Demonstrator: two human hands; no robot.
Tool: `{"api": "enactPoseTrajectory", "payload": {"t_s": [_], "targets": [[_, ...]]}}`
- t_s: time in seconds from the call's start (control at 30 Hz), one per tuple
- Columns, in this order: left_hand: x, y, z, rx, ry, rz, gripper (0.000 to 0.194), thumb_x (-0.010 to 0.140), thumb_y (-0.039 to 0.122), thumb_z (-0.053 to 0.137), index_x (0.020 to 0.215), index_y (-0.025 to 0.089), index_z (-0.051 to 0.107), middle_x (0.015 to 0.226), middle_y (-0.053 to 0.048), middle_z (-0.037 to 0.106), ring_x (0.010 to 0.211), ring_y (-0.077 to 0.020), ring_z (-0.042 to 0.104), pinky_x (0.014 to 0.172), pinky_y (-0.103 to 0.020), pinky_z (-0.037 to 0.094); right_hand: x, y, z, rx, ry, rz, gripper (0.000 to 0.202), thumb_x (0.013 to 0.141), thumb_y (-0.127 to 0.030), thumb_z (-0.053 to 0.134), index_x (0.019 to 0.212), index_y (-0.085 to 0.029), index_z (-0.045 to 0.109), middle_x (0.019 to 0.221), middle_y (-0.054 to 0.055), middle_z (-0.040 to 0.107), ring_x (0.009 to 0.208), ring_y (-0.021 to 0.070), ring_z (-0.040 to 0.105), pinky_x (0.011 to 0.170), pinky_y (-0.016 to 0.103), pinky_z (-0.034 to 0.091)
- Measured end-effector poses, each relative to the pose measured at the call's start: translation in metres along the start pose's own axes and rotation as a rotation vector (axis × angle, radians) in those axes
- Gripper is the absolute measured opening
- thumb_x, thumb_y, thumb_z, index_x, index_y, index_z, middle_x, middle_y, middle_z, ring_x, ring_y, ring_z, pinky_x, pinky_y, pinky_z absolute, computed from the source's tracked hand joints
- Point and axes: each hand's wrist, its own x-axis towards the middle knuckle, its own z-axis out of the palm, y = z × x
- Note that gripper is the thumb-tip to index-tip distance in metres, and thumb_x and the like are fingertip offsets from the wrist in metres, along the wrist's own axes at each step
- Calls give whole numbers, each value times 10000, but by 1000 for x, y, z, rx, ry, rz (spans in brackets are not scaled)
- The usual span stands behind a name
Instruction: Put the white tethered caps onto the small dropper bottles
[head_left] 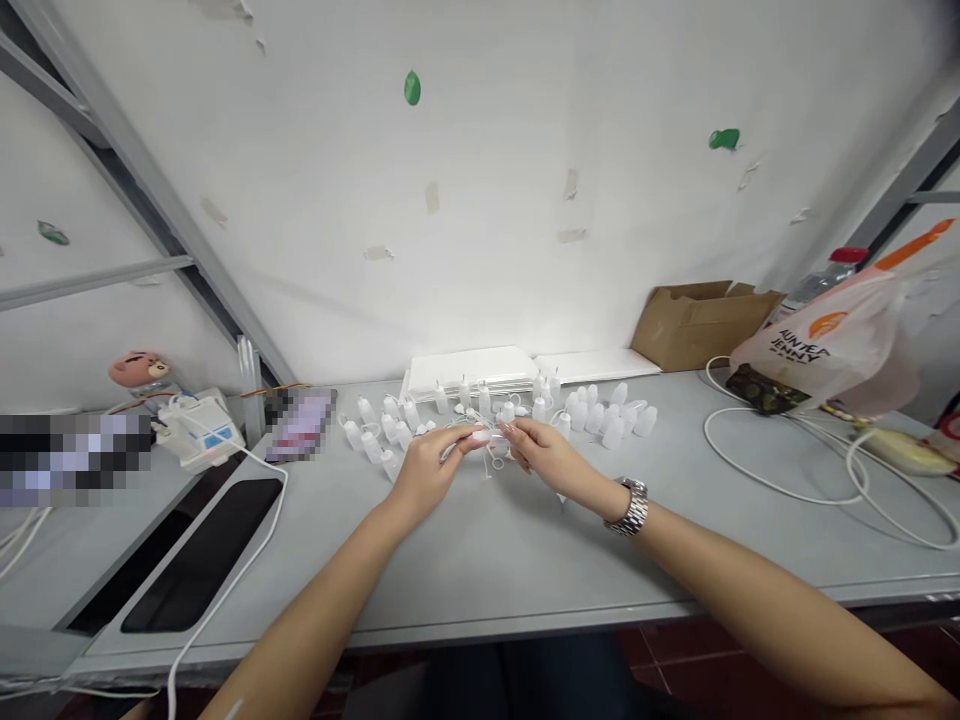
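Two hands meet over the middle of the table (525,560), with one small white bottle (485,435) held in the air between their fingertips. The left hand (435,460) has its grip closed on the bottle, thumb below and fingers above. The right hand (544,450) is pinched at the other end; whether its fingertips bear on the bottle itself or on a part fitted to it is too small to tell. Good handling here would mean a light, steady pinch, since the wall looks soft and may dent, with both hands kept in line so that the ends do not tilt apart. Capped bottles (370,446) stand close beside the left hand and could be knocked by its knuckles. Loose small parts (496,463) with thin loops lie just under the fingers and might snag. Plain bottles (613,432) are grouped to the right, some leaning. Behind are stacked white boards (472,368) and an open cardboard box (701,325). A plastic bag (825,335) and a looped cable (709,440) occupy the right side, apart from the hands. A metal watch (630,507) on the right wrist warrants care near the bottles.
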Motion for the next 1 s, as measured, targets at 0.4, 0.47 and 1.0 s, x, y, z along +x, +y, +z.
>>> {"api": "enactPoseTrajectory", "payload": {"t_s": [0.4,0.47,1.0], "targets": [[-2,-16,16,96,166,378,183,789,151,510,866,200,669,784,-25,711,763,-163,647,781,-330,508,0,0,2,-115,-10,89,476,869,-527,299,610,-171,478,446,-42,402,414,92,373,471,237,309],[-1,-18,18,151,172,523,194,800,135,497,877,199,664,773,-24,713,751,-161,648,819,-360,499,2,3,2,-49,-74,172,538,866,-560,248,568,-168,466,398,-47,368,374,87,365,452,239,311],[1,-23,14,142,290,489,183,807,135,501,860,212,658,756,0,708,779,-152,654,868,-394,504,4,-2,-6,146,-100,138,395,802,-543,453,688,-165,465,525,-21,530,408,61,431,407,202,307]]}}
